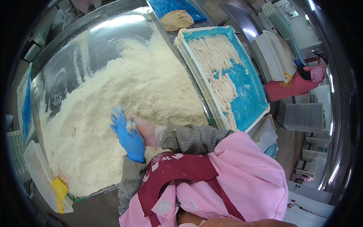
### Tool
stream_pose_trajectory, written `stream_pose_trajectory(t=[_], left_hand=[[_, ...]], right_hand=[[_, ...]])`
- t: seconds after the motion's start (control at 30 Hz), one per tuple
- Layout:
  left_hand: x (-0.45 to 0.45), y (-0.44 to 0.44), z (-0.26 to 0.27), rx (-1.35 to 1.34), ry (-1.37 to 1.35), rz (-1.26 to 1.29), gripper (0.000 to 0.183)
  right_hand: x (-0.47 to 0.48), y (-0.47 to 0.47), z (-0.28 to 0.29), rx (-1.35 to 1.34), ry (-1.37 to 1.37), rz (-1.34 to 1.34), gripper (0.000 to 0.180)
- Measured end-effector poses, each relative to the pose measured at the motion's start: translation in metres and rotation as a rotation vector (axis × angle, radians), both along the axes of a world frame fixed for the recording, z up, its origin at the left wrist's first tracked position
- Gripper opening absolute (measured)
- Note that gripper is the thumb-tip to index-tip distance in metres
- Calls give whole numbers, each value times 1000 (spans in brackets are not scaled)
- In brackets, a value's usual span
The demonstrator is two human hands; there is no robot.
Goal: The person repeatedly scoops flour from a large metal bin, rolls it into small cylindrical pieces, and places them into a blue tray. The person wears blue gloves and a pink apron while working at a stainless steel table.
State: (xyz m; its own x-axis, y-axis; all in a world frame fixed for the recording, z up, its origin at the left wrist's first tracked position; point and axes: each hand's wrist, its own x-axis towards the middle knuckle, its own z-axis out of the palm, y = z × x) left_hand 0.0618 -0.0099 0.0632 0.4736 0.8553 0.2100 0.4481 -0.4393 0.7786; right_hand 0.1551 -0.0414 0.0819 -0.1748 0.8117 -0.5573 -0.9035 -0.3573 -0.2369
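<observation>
My left hand, in a blue glove dusted with flour, is over the heap of pale flour on a metal-topped table. Its fingers are extended, with a floury clump by the fingers. Against it, palm side inward, lies my right hand, coated in flour; its fingers are largely hidden behind the glove, so what lies between the hands cannot be told. Right of the flour, a white plastic tray lined with teal mesh holds rows of pale floured pieces.
A tan cloth lies on blue sheeting at the top. A white bin with a yellow cloth stands lower left. Far right, a person in pink works at another white tray. Stacked crates stand beyond.
</observation>
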Motion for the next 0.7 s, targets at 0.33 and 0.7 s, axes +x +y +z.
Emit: stream_pose_trajectory(t=[0.33, 0.7], left_hand=[[-47, 30, -47, -184, -89, 233, 43], [-10, 20, -21, -470, 31, 17, 32]], right_hand=[[84, -52, 4, -60, -216, -98, 33], [91, -29, -5, -81, -207, -286, 45]])
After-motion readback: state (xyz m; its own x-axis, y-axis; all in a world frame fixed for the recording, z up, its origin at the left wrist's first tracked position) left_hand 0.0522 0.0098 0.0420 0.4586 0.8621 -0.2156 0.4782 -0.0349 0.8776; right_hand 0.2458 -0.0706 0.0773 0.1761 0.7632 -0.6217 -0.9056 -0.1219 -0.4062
